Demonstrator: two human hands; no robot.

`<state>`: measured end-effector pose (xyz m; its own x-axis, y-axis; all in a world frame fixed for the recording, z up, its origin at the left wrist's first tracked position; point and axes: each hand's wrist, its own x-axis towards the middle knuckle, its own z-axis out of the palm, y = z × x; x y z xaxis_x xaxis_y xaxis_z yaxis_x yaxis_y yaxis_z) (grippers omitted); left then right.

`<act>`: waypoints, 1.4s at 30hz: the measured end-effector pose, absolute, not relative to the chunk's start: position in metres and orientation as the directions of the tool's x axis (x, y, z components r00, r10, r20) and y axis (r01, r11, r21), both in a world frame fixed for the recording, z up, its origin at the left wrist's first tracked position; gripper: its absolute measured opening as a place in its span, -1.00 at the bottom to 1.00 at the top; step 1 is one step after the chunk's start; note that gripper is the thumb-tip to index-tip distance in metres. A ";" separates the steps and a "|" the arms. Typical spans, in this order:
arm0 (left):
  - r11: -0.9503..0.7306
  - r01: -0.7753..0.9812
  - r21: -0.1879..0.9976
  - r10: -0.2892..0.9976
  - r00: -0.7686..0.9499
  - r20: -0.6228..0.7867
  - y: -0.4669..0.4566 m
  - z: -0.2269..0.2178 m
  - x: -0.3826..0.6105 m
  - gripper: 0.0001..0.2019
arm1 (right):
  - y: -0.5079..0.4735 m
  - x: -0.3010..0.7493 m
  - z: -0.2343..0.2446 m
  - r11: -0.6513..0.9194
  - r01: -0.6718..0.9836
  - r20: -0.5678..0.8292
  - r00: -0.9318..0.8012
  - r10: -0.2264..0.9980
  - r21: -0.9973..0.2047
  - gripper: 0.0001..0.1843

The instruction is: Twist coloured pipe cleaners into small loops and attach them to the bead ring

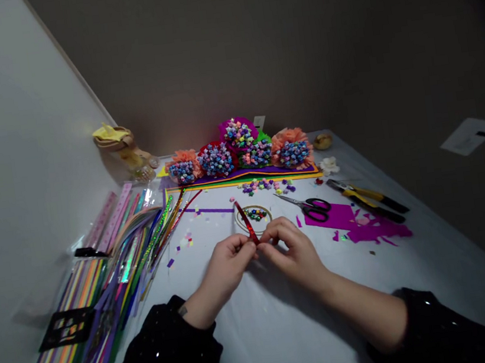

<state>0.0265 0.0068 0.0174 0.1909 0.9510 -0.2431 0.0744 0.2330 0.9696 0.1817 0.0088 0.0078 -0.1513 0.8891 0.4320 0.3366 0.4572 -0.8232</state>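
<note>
A shiny red paper strip (246, 219) stands up between my hands, its lower end pinched in the fingertips. My left hand (234, 260) is closed on it, thumb and index finger pressed together. From the other side, my right hand (294, 252) pinches the same lower end. Just beyond my fingers lies a gold-rimmed round dish or ring (269, 216) with small shiny folded stars (256, 215) inside it. A purple paper strip (210, 210) lies flat to its left, and more pastel paper stars (265, 186) are scattered behind it.
Black-handled scissors (315, 209) and yellow-black pliers (367, 198) lie at right, near magenta paper scraps (376, 226). Bundles of coloured strips (69, 311) cover the left side. Star-filled paper flowers (216, 160) line the back, beside a tan pouch-like object (114, 139).
</note>
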 end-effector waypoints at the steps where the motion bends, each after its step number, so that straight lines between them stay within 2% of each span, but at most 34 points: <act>1: 0.213 0.083 0.973 0.954 0.195 -0.226 0.007 0.017 0.026 -0.78 | 0.009 0.182 0.009 0.447 0.331 0.418 -0.159 0.894 -0.831 -0.91; 5: 0.114 0.168 0.979 0.971 0.188 -0.146 0.007 0.016 0.025 -0.82 | 0.010 0.181 0.011 0.366 0.282 0.324 -0.183 0.928 -0.887 -0.90; 10: -0.032 0.337 0.941 0.992 0.127 -0.012 0.004 0.019 0.022 -0.82 | 0.013 0.180 0.010 0.146 0.126 0.107 -0.272 0.956 -0.981 -0.89; 14: -0.233 0.497 0.836 0.971 0.162 0.175 0.002 0.018 0.018 -0.85 | 0.014 0.180 0.008 0.005 0.005 0.003 -0.344 0.939 -1.000 -0.84; 17: -0.402 0.561 0.724 0.916 0.264 0.303 0.002 0.015 0.014 -0.84 | 0.015 0.181 0.005 -0.088 -0.093 -0.050 -0.352 0.934 -0.992 -0.82; 20: -0.507 0.586 0.632 0.860 0.388 0.330 0.002 0.013 0.011 -0.83 | 0.017 0.183 0.002 -0.164 -0.141 -0.119 -0.287 0.951 -0.976 -0.80; 22: -0.497 0.597 0.630 0.864 0.410 0.294 0.001 0.014 0.012 -0.83 | 0.019 0.184 0.003 -0.171 -0.150 -0.139 -0.201 0.970 -0.974 -0.80; 25: -0.377 0.577 0.724 0.917 0.344 0.204 0.002 0.016 0.015 -0.84 | 0.020 0.186 0.006 -0.118 -0.160 -0.102 -0.102 0.990 -0.980 -0.78; 29: -0.181 0.490 0.853 0.963 0.265 0.052 0.005 0.019 0.017 -0.83 | 0.018 0.186 0.007 -0.122 -0.165 -0.081 -0.238 0.968 -0.979 -0.77; 33: -0.048 0.397 0.916 0.963 0.263 -0.064 0.007 0.021 0.018 -0.82 | 0.017 0.185 0.003 -0.140 -0.199 -0.064 -0.344 0.937 -0.970 -0.74; 37: 0.004 0.344 0.939 0.960 0.261 -0.099 0.008 0.023 0.018 -0.81 | 0.017 0.184 0.004 -0.154 -0.219 -0.067 -0.362 0.930 -0.964 -0.74; 42: -0.052 0.379 0.924 0.964 0.262 -0.053 0.007 0.023 0.017 -0.80 | 0.017 0.184 0.011 -0.143 -0.191 -0.067 -0.355 0.932 -0.971 -0.76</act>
<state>0.0170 0.0072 0.0228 0.2618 0.9637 -0.0527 0.3789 -0.0524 0.9239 0.1839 0.0168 0.0113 -0.3549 0.9325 -0.0674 -0.1908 -0.1428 -0.9712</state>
